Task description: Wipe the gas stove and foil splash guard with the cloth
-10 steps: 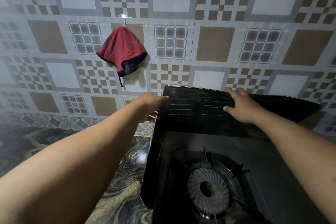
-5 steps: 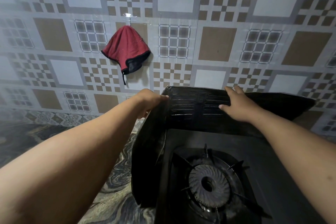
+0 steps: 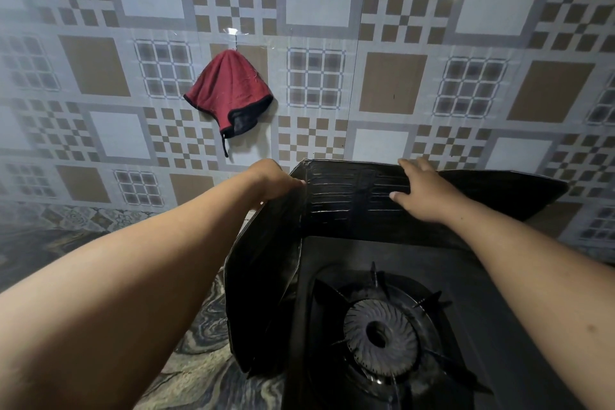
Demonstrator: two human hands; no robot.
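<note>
A dark foil splash guard [image 3: 349, 196] stands folded around the back and left side of a black gas stove [image 3: 499, 293], whose round burner [image 3: 379, 336] sits low in the view. My left hand [image 3: 273, 180] grips the guard's top left corner at the fold. My right hand [image 3: 422, 193] holds the back panel's upper edge, fingers over the top and thumb on the front. A red cloth [image 3: 229, 93] with a black edge hangs from a hook on the tiled wall, above and left of both hands.
A patterned tiled wall [image 3: 399, 93] rises close behind the stove. The marbled dark countertop [image 3: 199, 359] extends to the left of the stove. The guard's right panel [image 3: 519, 190] angles out toward the wall.
The guard's left panel has swung outward to the left, away from the stove. Both hands keep their hold on the guard's top edge.
</note>
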